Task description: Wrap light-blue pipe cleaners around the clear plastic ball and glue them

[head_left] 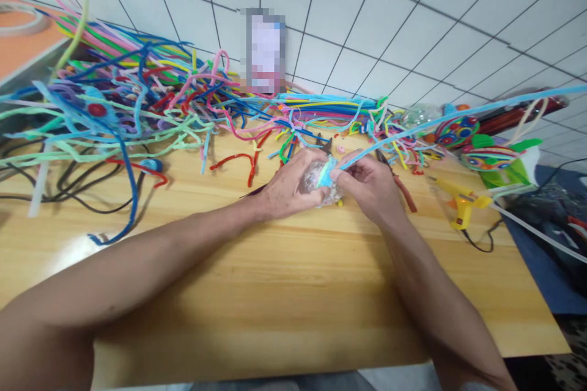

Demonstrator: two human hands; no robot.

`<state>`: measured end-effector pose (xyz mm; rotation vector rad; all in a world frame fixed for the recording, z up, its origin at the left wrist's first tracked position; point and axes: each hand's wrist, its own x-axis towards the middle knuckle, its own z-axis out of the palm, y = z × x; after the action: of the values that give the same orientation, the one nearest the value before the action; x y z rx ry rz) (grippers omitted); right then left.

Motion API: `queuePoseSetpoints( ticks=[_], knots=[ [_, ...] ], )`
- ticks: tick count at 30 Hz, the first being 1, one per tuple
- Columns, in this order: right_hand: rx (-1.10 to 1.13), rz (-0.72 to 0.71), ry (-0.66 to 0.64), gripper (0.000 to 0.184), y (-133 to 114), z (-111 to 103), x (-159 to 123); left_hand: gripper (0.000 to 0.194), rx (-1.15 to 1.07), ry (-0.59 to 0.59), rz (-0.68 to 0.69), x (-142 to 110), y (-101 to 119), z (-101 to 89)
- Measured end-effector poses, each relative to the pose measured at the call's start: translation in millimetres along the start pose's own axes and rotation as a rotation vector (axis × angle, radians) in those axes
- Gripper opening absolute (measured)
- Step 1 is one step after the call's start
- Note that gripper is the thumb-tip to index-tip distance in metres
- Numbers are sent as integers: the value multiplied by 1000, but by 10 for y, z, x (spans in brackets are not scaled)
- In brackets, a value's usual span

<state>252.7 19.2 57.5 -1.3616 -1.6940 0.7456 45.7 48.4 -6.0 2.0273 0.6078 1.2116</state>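
My left hand (293, 186) is wrapped round a clear plastic ball (312, 178), which has bands of blue and yellow-green fuzzy stem across it. Pinched in the fingers of my right hand (367, 183) is a light blue pipe cleaner (431, 124). Its long free end sweeps up and out to the right edge of view. The near end meets the blue band on the ball, where both hands come together. Just behind the ball lie the dark jaws of a pair of pliers (324, 144). My fingers hide part of the ball.
A large tangle of coloured pipe cleaners (137, 91) fills the back left of the wooden table (257, 293). A yellow glue gun (461, 200) lies at right, near decorated fish-like ornaments (488, 157). Behind stands a blurred-out phone-shaped object (266, 52). Black cables (82, 189) run at left.
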Motion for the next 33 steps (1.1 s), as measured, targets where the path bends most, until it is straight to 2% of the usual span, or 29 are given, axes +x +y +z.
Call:
queuePoseSetpoints(
  ticks=[6,14,23,29,33],
  knots=[
    [7,-1,-2,16,7,1,-7,50,-22,-10,-9,2,21,14],
    [30,9,8,16,-6,26,-15,48,-105,-98,-77,-13,10,-79],
    [45,31,7,18,12,22,-10,54,-82,-39,-93,8,3,-10],
    [96,50,-44,19,-36,-32,10,54,-73,-32,-90,8,17,-28],
    [132,101,-68,24,-63,-59,17,65,-52,-56,-70,4,5,-28]
  ],
)
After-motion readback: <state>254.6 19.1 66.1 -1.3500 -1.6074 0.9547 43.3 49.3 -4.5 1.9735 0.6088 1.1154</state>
